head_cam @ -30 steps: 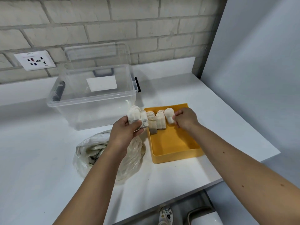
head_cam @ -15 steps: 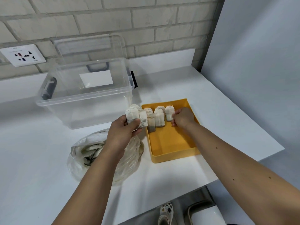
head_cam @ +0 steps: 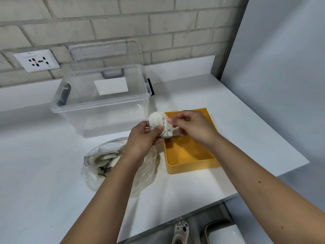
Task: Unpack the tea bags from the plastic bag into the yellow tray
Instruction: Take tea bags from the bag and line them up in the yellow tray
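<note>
My left hand (head_cam: 143, 138) grips a small bunch of white tea bags (head_cam: 159, 123) just above the near-left corner of the yellow tray (head_cam: 190, 162). My right hand (head_cam: 190, 126) hovers over the tray's far end and pinches the right edge of that bunch. The tea bags standing at the tray's far end are mostly hidden behind my hands. A crumpled clear plastic bag (head_cam: 98, 166) with several more tea bags lies on the white counter left of the tray, partly under my left forearm.
An open clear storage box (head_cam: 98, 103) with grey handles stands behind the bag, its lid leaning on the brick wall. A wall socket (head_cam: 36, 60) sits at the left. The counter edge runs diagonally at the right and front, with a shoe (head_cam: 181, 229) on the floor below.
My right hand left the tea bags standing in the tray and moved left to the bunch in my left hand. The left hand stayed roughly in place.
</note>
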A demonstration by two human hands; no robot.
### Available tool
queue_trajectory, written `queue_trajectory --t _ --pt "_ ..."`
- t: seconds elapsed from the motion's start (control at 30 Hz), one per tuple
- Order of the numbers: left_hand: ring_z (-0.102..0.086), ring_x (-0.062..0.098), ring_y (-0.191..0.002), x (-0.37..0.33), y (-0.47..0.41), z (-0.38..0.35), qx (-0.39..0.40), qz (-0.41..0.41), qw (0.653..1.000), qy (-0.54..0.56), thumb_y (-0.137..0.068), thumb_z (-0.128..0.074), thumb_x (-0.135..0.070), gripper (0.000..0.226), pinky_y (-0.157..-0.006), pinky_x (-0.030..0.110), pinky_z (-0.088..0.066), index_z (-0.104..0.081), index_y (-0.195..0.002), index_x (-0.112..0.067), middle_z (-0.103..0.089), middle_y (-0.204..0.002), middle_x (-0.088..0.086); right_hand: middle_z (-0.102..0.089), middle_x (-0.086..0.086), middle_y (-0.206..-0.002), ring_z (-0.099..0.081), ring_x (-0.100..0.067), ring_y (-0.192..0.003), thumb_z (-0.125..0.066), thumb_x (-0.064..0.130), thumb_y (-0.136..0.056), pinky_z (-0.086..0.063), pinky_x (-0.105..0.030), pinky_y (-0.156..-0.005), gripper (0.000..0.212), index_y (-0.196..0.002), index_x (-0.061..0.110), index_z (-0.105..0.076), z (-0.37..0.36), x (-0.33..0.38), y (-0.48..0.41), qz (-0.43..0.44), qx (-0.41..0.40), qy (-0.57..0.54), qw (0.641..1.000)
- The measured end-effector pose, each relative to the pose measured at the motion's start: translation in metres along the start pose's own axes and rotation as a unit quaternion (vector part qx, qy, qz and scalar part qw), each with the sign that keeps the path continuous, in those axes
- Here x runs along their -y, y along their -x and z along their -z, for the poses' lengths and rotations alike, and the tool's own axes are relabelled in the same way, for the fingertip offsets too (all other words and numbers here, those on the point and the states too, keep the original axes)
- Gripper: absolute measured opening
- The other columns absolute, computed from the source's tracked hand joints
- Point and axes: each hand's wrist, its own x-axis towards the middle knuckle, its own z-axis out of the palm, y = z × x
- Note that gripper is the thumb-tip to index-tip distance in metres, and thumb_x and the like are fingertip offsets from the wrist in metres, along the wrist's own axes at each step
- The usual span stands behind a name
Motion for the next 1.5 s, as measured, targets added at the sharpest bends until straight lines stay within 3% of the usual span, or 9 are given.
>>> queue_trajectory --t 0.17,0.27,0.37,0.53,0.73,1.07,1.27,1.5 --pt "-0.075 0.022 -0.088 -0.003 0.004 -0.003 -0.011 -0.004 1.0 0.023 -0.094 -0.065 -0.008 0.02 -0.075 0.026 -0.061 -0.063 -0.114 -0.007 -0.073 -0.106 0.012 -0.065 -0.001 -0.065 -0.061 -0.012 -0.055 -0.078 0.019 -0.081 -0.057 -0.031 -0.06 0.01 -0.079 0.013 -0.07 0.018 0.01 -0.002 0.046 -0.034 0.091 0.994" --pt "-0.075 0.021 -0.087 -0.004 0.005 0.001 -0.024 -0.005 1.0 0.006 -0.094 -0.066 -0.011 0.023 -0.072 0.024 -0.061 -0.062 -0.117 -0.009 -0.072 -0.107 0.009 -0.067 0.0 -0.073 -0.062 -0.012 -0.063 -0.074 0.018 -0.084 -0.05 -0.025 -0.061 0.006 -0.084 0.016 -0.069 0.051 0.012 -0.011 0.063 -0.061 0.19 0.978" --pt "-0.074 0.017 -0.087 -0.001 0.007 0.003 -0.027 -0.003 1.0 -0.012 -0.094 -0.066 -0.014 0.023 -0.069 0.02 -0.06 -0.061 -0.117 -0.013 -0.071 -0.106 0.005 -0.067 0.001 -0.085 -0.061 -0.015 -0.083 -0.072 0.022 -0.085 -0.045 -0.026 -0.068 0.006 -0.085 0.02 -0.066 0.077 0.001 -0.024 0.061 -0.067 0.361 0.928" --pt "-0.073 0.017 -0.09 0.003 0.004 0.001 -0.029 -0.002 0.999 -0.041 -0.094 -0.067 -0.016 0.026 -0.072 0.022 -0.06 -0.062 -0.12 -0.014 -0.071 -0.107 0.004 -0.066 0.004 -0.091 -0.061 -0.02 -0.093 -0.069 0.023 -0.087 -0.048 -0.035 -0.081 0.005 -0.089 0.019 -0.069 0.076 -0.023 -0.041 0.033 -0.021 0.46 0.887" --pt "-0.074 0.015 -0.088 0.005 -0.003 0.0 -0.026 -0.004 0.999 -0.039 -0.094 -0.067 -0.015 0.023 -0.072 0.023 -0.061 -0.064 -0.116 -0.015 -0.073 -0.102 0.003 -0.055 -0.001 -0.11 -0.045 -0.025 -0.11 -0.059 0.04 -0.09 -0.033 -0.037 -0.089 0.018 -0.097 0.029 -0.072 0.068 -0.043 -0.055 0.079 -0.111 0.622 0.771" --pt "-0.075 0.015 -0.087 0.014 -0.011 0.001 -0.019 -0.006 0.998 -0.055 -0.093 -0.068 -0.018 0.03 -0.079 0.03 -0.061 -0.063 -0.123 -0.014 -0.074 -0.105 0.004 -0.053 -0.004 -0.108 -0.044 -0.027 -0.11 -0.061 0.043 -0.09 -0.034 -0.037 -0.089 0.02 -0.101 0.031 -0.073 0.069 -0.048 -0.068 0.026 -0.171 0.604 0.778" --pt "-0.074 0.013 -0.089 0.015 -0.011 0.0 -0.013 -0.013 0.998 -0.064 -0.093 -0.069 -0.018 0.028 -0.073 0.025 -0.061 -0.067 -0.12 -0.014 -0.075 -0.103 0.001 -0.053 -0.003 -0.108 -0.043 -0.025 -0.11 -0.058 0.048 -0.09 -0.033 -0.038 -0.09 0.027 -0.101 0.03 -0.074 0.065 -0.049 -0.075 -0.021 -0.198 0.62 0.759" --pt "-0.073 0.015 -0.093 0.016 -0.011 0.001 -0.014 -0.009 0.998 -0.068 -0.093 -0.069 -0.019 0.029 -0.075 0.026 -0.061 -0.067 -0.121 -0.015 -0.074 -0.107 0.002 -0.059 0.0 -0.113 -0.042 -0.026 -0.12 -0.071 0.059 -0.074 -0.028 -0.044 -0.095 0.044 -0.106 0.029 -0.067 0.077 -0.034 -0.08 -0.115 -0.098 0.576 0.803"
